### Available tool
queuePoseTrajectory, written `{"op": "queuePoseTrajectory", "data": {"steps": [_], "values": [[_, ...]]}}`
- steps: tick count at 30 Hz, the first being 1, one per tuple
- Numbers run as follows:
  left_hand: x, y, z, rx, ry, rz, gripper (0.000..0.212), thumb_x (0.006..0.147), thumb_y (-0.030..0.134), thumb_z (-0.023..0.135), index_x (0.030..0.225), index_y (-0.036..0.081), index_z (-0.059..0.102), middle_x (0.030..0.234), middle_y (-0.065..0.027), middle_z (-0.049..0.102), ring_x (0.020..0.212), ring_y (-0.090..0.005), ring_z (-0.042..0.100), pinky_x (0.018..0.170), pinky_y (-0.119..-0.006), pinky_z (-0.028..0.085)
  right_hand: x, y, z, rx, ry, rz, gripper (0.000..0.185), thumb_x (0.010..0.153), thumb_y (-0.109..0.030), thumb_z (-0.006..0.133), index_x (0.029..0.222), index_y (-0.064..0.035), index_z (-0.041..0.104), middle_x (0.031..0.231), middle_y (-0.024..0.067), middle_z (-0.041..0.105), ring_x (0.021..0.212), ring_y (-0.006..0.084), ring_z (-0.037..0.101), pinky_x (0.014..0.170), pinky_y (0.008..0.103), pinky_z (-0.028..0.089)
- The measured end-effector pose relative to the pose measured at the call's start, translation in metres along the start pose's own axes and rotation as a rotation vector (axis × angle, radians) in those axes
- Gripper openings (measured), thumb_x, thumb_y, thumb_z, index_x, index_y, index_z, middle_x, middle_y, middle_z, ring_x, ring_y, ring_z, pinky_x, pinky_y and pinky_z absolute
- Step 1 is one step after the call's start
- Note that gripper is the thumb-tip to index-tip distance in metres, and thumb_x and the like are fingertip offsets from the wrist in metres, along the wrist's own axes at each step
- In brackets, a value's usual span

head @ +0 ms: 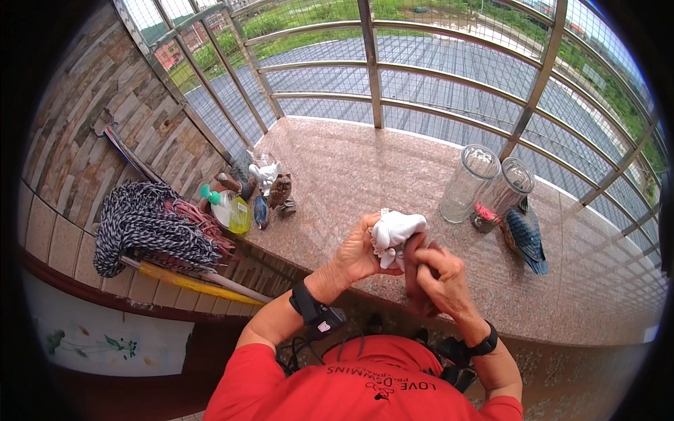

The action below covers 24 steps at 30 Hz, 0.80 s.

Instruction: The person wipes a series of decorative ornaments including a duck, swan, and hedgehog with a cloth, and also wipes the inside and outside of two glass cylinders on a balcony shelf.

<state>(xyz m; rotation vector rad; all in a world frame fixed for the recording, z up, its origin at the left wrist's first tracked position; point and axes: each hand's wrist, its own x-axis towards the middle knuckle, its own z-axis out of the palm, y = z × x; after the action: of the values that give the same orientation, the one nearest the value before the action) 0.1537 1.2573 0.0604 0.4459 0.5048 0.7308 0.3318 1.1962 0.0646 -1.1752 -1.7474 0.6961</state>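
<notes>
A white figurine is held in my left hand, above the near edge of the granite ledge. My right hand grips a dark reddish-brown cloth, part of which lies against the figurine's lower right side. Both hands are close together, and the fingers hide part of the figurine and the cloth. What the figurine portrays is hard to make out.
Right of my hands stand two clear glass vases and a blue bird figurine. To the left are a pump bottle, an owl figurine and other small figurines. Mop heads lie farther left. Metal railings border the ledge.
</notes>
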Motion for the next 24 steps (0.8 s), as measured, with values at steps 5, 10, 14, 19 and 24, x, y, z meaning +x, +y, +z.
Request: {"op": "queuePoseTrajectory", "data": {"steps": [5,10,14,19,24], "values": [[0.006,-0.003,-0.010,-0.020,-0.038,-0.024,0.055,0.078,0.047,0.053,0.120,0.013,0.048,0.107,-0.0064,0.058,0.097,-0.0250,0.056,0.078,-0.052,0.046,0.008,-0.018,-0.006,0.170,0.245,0.029,0.023,0.073,0.000,0.051,0.095,-0.0027,0.059,0.084,0.0155,0.057,0.074,0.0283,0.058,0.067,0.0333,0.046],[0.010,-0.012,-0.010,-0.107,-0.082,-0.038,0.053,0.076,0.042,0.062,0.119,0.015,0.047,0.111,-0.0049,0.056,0.103,-0.0245,0.053,0.087,-0.055,0.041,0.021,-0.011,0.008,-0.144,0.227,-0.205,0.043,0.076,-0.002,0.054,0.118,-0.0046,0.048,0.102,0.0236,0.053,0.085,0.0369,0.057,0.071,0.0383,0.047],[0.005,-0.006,0.011,-0.058,-0.015,-0.021,0.050,0.077,0.046,0.060,0.116,0.015,0.050,0.105,-0.0040,0.058,0.100,-0.0220,0.055,0.080,-0.057,0.044,0.027,-0.004,0.005,-0.022,0.250,-0.173,0.034,0.077,-0.001,0.056,0.111,-0.0010,0.052,0.094,0.0189,0.059,0.082,0.0297,0.060,0.069,0.0335,0.048],[0.012,-0.005,-0.004,-0.154,-0.057,-0.024,0.059,0.076,0.053,0.057,0.120,0.015,0.047,0.104,-0.0084,0.056,0.100,-0.0270,0.054,0.077,-0.058,0.045,0.023,-0.016,-0.016,0.494,0.211,0.348,0.016,0.080,-0.002,0.055,0.096,0.0014,0.057,0.082,0.0024,0.061,0.073,0.0065,0.055,0.067,0.0208,0.045],[0.013,-0.005,0.012,-0.177,-0.128,0.040,0.057,0.080,0.046,0.055,0.121,0.007,0.045,0.107,-0.0122,0.056,0.099,-0.0265,0.055,0.082,-0.048,0.047,0.015,0.008,0.005,0.253,0.046,0.177,0.033,0.074,-0.013,0.064,0.103,0.0010,0.056,0.085,0.0129,0.058,0.079,0.0203,0.057,0.072,0.0300,0.045]]}}
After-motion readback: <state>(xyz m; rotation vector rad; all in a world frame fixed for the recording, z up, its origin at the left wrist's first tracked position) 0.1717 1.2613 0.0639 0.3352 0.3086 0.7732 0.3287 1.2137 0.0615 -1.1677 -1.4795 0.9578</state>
